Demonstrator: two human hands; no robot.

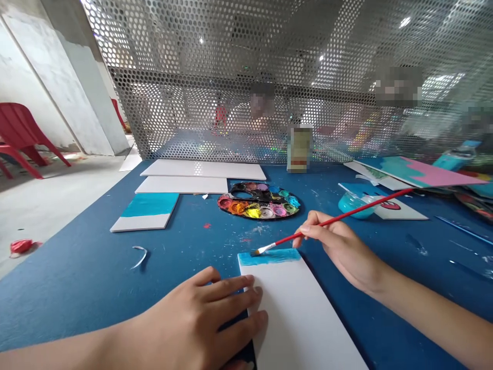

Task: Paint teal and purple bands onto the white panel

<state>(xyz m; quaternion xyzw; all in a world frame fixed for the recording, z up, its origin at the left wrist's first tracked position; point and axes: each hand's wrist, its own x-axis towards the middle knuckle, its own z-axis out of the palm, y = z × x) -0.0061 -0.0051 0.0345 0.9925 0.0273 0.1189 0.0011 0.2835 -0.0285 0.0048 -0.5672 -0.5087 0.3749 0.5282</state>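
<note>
My right hand (339, 246) pinches a red-handled paintbrush (346, 214), its bristles touching the top left of a white canvas board (296, 313). Across the board's far end runs a streaky band of light blue paint (275, 257). Resting with fingers spread over the board's left edge is my left hand (208, 316), holding nothing. Beyond the board lies a black oval palette (257, 215) with wells of many colours. A jar of turquoise paint (356, 206) stands to the right, behind the brush handle.
Several white boards (200, 170) lie at the back left, with a half-blue board (150, 210) nearer. Painted boards (431, 172) and a bottle (458, 155) are at the right. A small box (299, 149) stands before the perforated metal screen (215, 61). A red chair (25, 133) is on the floor.
</note>
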